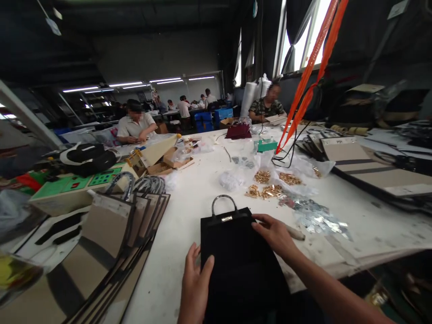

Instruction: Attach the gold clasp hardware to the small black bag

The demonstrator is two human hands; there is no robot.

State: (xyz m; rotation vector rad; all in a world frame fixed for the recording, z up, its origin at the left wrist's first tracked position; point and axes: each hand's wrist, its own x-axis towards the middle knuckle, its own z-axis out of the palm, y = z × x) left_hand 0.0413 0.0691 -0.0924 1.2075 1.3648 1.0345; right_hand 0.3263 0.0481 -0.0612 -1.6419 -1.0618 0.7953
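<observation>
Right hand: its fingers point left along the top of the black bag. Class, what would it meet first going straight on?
Probably the metal clasp on the black bag, just past the right hand fingertips, though depth is unclear.

Two bare hands point(275, 234), bare forearms, no gloves, rings or sleeves visible

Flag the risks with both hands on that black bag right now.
The black bag overhangs the table's near edge; the left hand and right hand only rest on it, so it could slide off. The loose gold fittings and silver pieces nearby could get swept aside or scratch it.
</observation>
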